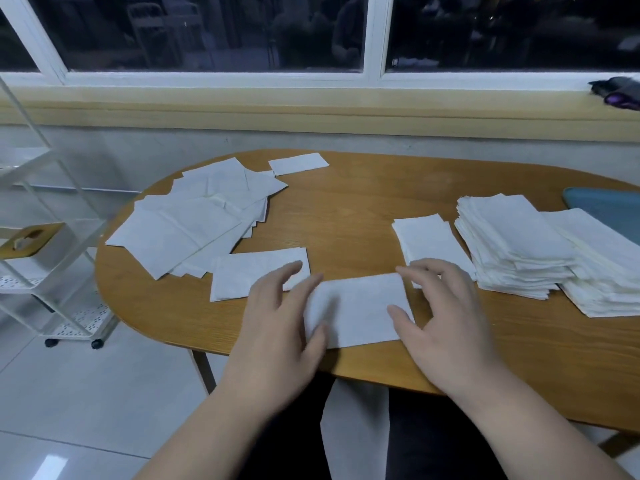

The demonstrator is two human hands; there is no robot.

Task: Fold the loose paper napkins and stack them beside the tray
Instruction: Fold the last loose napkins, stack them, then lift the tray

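A folded white napkin (pixel 358 308) lies near the front edge of the wooden table (pixel 346 209). My left hand (pixel 277 327) rests on its left end with fingers spread, and my right hand (pixel 446 317) touches its right end, thumb on the paper. A heap of loose unfolded napkins (pixel 197 216) covers the table's left part, with one half-folded napkin (pixel 252 277) beside my left hand. On the right stand a small pile of folded napkins (pixel 427 240) and two tall stacks (pixel 512 244) (pixel 602 265). A blue tray (pixel 606 209) shows at the right edge.
One folded napkin (pixel 298 163) lies alone at the table's far edge. A white wheeled shelf cart (pixel 52 271) stands left of the table. A window sill (pixel 311 105) runs behind, with a dark object (pixel 616 91) on it at right.
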